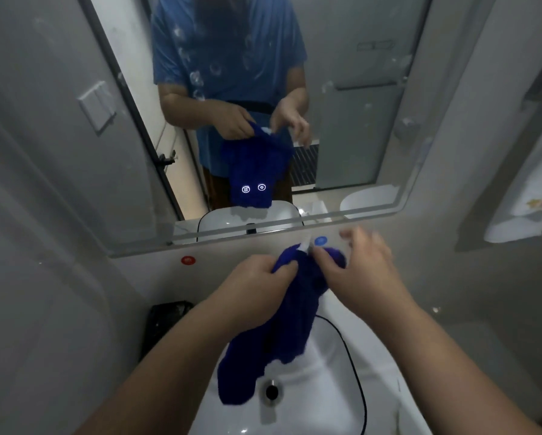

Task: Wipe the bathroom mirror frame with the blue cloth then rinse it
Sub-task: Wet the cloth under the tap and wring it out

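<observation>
Holding blue cloth (295, 309) above sink (298, 416) rear edge, below mirror frame (200, 247) bottom edge: left hand (257, 277) curled round top, right hand (360, 271) pinching beside; tail hangs basinward, likely containing drips.

Left hand (257, 277) clenched, right hand (357, 268) pinching, both forearms extended forward.

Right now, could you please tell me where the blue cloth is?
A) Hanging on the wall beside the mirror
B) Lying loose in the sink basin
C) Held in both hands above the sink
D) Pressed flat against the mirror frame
C: the left hand grips the blue cloth near its top, the right hand pinches its upper edge, and the rest hangs down over the white sink.
</observation>
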Available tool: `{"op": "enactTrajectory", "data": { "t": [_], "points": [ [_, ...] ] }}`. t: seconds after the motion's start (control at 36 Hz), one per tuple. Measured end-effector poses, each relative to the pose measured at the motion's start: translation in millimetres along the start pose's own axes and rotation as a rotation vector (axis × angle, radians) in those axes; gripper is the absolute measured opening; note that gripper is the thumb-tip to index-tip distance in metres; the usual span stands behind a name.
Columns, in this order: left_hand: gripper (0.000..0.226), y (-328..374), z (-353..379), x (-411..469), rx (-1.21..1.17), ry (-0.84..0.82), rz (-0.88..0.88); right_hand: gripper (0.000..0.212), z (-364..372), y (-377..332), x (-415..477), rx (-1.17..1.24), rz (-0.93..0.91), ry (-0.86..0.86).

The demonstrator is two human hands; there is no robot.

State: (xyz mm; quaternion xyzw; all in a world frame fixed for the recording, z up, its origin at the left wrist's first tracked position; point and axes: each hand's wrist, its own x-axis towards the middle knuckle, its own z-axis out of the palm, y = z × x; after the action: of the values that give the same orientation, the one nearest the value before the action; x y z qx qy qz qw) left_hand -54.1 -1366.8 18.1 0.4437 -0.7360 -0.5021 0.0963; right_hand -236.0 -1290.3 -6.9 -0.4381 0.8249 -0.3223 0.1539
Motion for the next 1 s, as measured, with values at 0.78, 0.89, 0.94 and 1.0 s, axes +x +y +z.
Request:
{"op": "enactTrajectory", "data": {
  "t": [0.78, 0.89, 0.94, 1.0],
  "points": [
    [0.019, -71, -57, 17, 0.223, 0.34, -0.258, 0.032, -22, 21, -11, 0.327, -0.06, -0.361],
    [0.022, -73, -30, 15, 0.218, 0.224, -0.228, 0.027, -30, -5, -4, 0.457, -0.044, -0.364],
    [0.019, -63, -22, 14, 0.077, 0.216, -0.184, 0.028, -32, -13, 2, 0.459, -0.038, -0.313],
    [0.016, -49, -22, 10, -0.187, 0.191, -0.146, 0.028, -34, -13, 10, 0.368, -0.051, -0.259]
  ]
}}
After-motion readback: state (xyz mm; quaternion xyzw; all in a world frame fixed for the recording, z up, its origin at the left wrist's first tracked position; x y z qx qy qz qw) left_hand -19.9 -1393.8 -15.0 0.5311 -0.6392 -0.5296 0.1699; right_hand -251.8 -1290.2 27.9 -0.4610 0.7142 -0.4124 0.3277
